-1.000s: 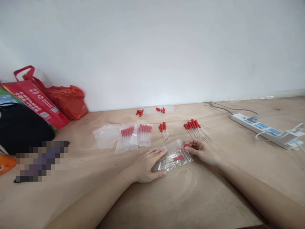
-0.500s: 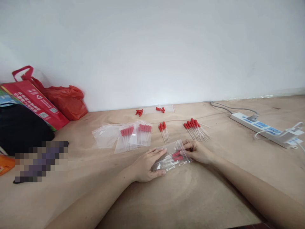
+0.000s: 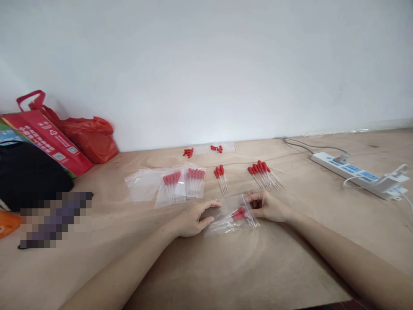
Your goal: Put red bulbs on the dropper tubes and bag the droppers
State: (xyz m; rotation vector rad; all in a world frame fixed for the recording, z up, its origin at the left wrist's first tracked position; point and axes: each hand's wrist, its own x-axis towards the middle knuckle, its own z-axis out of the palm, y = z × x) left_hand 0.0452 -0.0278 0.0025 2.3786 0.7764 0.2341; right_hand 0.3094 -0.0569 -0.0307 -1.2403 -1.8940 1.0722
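A clear zip bag (image 3: 222, 221) lies in front of me with droppers (image 3: 238, 213) inside, their red bulbs toward its right, zip end. My left hand (image 3: 195, 217) is open at the bag's upper left, thumb and fingers apart, fingertips at its edge. At the zip end, my right hand (image 3: 269, 206) has curled fingers and thumb on the bag's edge; the fingertips are partly hidden. Behind the bag lie a few loose droppers (image 3: 221, 177), and a larger bunch of droppers (image 3: 262, 174) lies to the right.
Filled bags of droppers (image 3: 171, 185) and flat clear bags (image 3: 143, 185) lie left of centre. Red bulbs (image 3: 188, 152) lie near the wall. A white power strip (image 3: 358, 174) with cables is at right. Red bags (image 3: 92, 135) and a black bag (image 3: 32, 176) stand at left.
My left hand has lifted off the bag's surface and drawn back left to its edge. The bag has shifted slightly toward me. My right hand stays at the zip end.
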